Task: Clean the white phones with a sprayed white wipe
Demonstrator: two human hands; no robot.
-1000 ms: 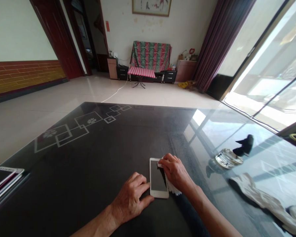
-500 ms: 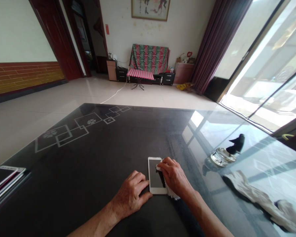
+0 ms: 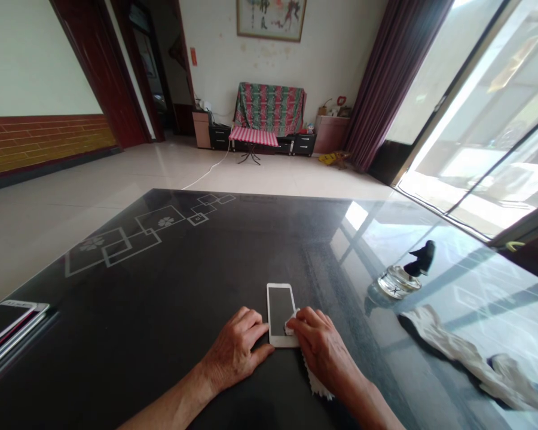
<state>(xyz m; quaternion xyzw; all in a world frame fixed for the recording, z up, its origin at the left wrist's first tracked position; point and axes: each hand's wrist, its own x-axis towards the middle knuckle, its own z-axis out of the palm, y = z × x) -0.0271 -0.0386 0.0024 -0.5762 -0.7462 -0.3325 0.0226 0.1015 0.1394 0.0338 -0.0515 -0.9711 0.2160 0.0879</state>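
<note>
A white smartphone [image 3: 281, 301] with a dark screen lies face up on the black glossy table [image 3: 197, 263]. Against its left edge rest the index fingertip and thumb of my left hand [image 3: 237, 346], the two apart, the hand lying on the table. My right hand [image 3: 320, 343] is closed on a white cloth [image 3: 316, 381] with a zigzag edge. A bunched bit of the cloth presses on the lower right of the screen, while the rest hangs out below my palm. My right fingers hide the phone's lower right corner.
On the right stands a clear glass bottle [image 3: 399, 282] with a black spray top. Nearer me lies a crumpled pale cloth [image 3: 466, 355]. Stacked phones [image 3: 13, 328] sit at the left edge. Beyond the table is a small stand with a striped top [image 3: 253, 136].
My right hand has slid the cloth down the screen, from the upper right to the lower right. My left hand stays at the phone's edge. The view has shifted slightly.
</note>
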